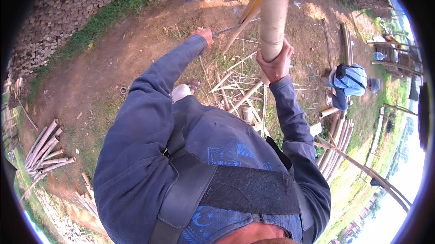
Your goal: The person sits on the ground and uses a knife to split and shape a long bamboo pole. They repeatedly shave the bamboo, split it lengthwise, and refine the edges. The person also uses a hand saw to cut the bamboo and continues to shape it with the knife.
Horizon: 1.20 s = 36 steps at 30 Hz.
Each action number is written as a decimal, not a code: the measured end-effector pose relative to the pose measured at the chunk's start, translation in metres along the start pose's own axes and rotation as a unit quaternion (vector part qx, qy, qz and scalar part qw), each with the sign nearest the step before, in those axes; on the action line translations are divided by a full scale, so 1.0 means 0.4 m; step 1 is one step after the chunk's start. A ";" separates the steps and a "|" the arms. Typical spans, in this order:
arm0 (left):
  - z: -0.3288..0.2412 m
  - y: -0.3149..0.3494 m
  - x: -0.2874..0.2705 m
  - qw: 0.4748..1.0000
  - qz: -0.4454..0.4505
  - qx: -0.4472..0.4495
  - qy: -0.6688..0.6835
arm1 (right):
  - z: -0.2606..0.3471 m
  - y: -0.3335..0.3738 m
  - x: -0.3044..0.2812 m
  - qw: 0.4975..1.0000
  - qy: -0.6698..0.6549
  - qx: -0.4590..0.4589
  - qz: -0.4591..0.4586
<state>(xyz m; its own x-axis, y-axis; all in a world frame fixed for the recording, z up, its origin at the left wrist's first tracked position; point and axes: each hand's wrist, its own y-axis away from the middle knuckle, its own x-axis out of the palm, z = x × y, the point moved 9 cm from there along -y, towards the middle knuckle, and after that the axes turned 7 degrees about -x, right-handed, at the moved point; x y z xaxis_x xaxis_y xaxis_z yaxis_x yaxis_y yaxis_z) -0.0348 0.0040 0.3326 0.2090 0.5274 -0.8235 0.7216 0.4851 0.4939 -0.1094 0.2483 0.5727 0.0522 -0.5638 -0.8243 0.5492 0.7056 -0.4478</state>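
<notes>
Long blade on one side, bare fingers round the bamboo on the other

From the head view, the person's left hand (202, 36) is stretched out to the far left of centre, clenched on a long, narrow, grey metal blade (225, 30); the grip itself is lost inside the fist. The right hand (277, 64) is wrapped around a thick, pale, round bamboo pole (273, 10), which rises at the far centre and runs out of sight past the upper edge.

A yellowish-brown split bamboo strip (234, 38) slants down just left of the pole, and the blade crosses it. Whether the metal bites into it or merely passes by, I can't tell.

What worries me is the direction: the blade points toward the pole, so a slip off smooth bamboo could carry it to those bare right fingers. The pole looks top-heavy too, held low by one hand; a loose grip might let it swing.

Nearer lies a tangle of thin, pale bamboo sticks (245, 97), close to the foot in a dark open sandal (194, 84); a careless step could catch there. Off to the right, a co-worker in a light-blue shirt (355, 80) bends low, well apart, though a long pole falling that way might be trouble.
</notes>
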 end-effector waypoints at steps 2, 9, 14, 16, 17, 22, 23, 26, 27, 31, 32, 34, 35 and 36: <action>0.006 -0.009 0.060 0.997 0.063 0.021 -0.028 | -0.229 0.241 0.254 0.891 0.047 0.261 0.368; -0.038 -0.057 0.143 0.987 0.153 0.039 0.033 | -0.414 0.385 0.379 0.918 -0.064 0.217 0.326; -0.072 -0.059 0.057 0.996 0.011 0.015 0.084 | -0.207 0.248 0.219 0.830 -0.419 0.284 0.235; -0.078 -0.050 0.041 0.999 -0.009 0.013 0.041 | -0.120 0.172 0.083 0.811 -0.462 0.297 0.202; -0.083 -0.046 0.038 0.999 -0.006 0.025 0.030 | -0.070 0.115 -0.001 0.822 -0.477 0.258 0.176; -0.062 -0.041 0.032 1.000 0.013 0.016 0.005 | 0.088 -0.172 -0.390 0.952 -0.291 -0.015 -0.093; -0.060 -0.037 0.035 0.999 0.016 0.029 0.005 | 0.089 -0.195 -0.407 0.958 -0.248 -0.031 -0.142; -0.036 -0.033 0.050 0.999 0.026 0.011 0.016 | 0.075 -0.157 -0.313 0.962 -0.100 -0.140 -0.211; -0.029 -0.033 0.050 1.000 0.019 0.010 0.016 | 0.021 -0.105 -0.221 0.980 -0.037 -0.077 -0.179; -0.019 -0.032 0.087 0.999 0.048 0.011 0.015 | -0.310 0.259 0.274 0.909 0.016 0.237 0.343; -0.017 -0.029 0.106 0.997 0.077 0.009 0.003 | -0.367 0.343 0.339 0.877 0.044 0.256 0.404; -0.024 -0.037 0.097 0.999 0.045 0.003 0.006 | -0.441 0.403 0.381 0.895 0.043 0.247 0.369; -0.030 -0.037 0.101 0.999 0.044 0.002 0.011 | -0.458 0.416 0.388 0.899 0.019 0.247 0.361; -0.032 -0.029 0.119 0.998 0.063 -0.003 0.000 | -0.472 0.426 0.392 0.882 -0.040 0.287 0.371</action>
<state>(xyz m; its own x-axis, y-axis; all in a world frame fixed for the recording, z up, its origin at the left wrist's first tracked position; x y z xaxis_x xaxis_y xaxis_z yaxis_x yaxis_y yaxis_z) -0.0416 0.0323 0.2914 0.2979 0.5843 -0.7548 0.6855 0.4193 0.5952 -0.1652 0.3612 0.3019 0.6212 -0.0829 -0.7792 0.6694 0.5731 0.4727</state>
